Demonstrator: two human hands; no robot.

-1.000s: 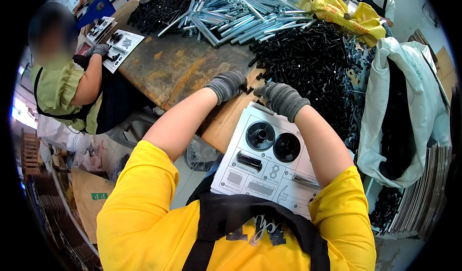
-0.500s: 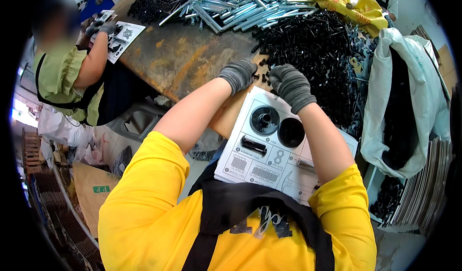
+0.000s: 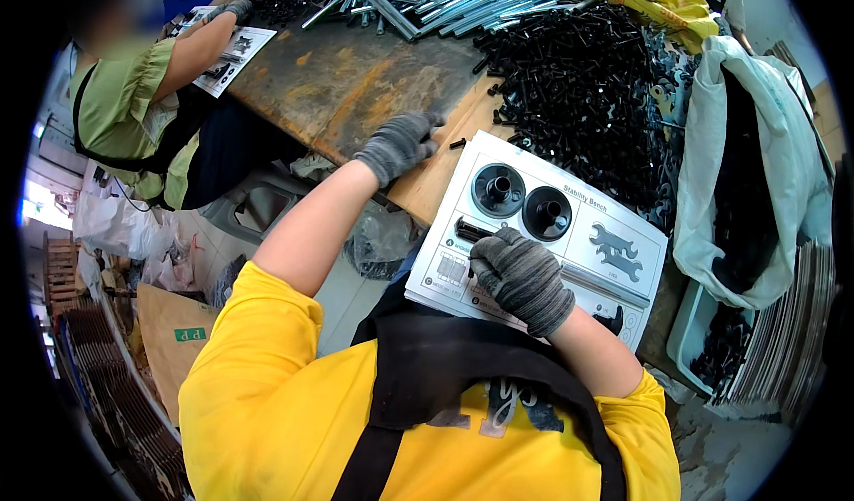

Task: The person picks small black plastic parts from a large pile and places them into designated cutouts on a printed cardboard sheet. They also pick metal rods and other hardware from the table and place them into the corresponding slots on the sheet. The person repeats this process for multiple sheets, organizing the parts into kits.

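My right hand (image 3: 523,280), in a grey knit glove, is over a white printed sheet (image 3: 569,168). Its fingers curl downward beside a black cylindrical part (image 3: 471,230), and whatever they hold is hidden beneath them. My left hand (image 3: 398,149), gloved alike, hovers at the edge of a wooden board (image 3: 427,190), thumb and fingers apart, seemingly without anything between them. Close to its fingertips lies a small black bolt (image 3: 458,144). Two round black flanged pieces (image 3: 497,190) show on the sheet, with two grey wrenches (image 3: 616,250) and a long silver rod (image 3: 605,285) to their right.
A large heap of black bolts (image 3: 569,79) lies beyond the sheet, with silver tubes (image 3: 445,3) behind it. At right stand a white sack (image 3: 703,234) and a pale bin (image 3: 689,336). A co-worker (image 3: 133,101) sits at the table's left side.
My right hand has come back from the bolt heap to the sheet. My left hand has drawn away leftward. Most of the loose bolts between my hands no longer show on the board.
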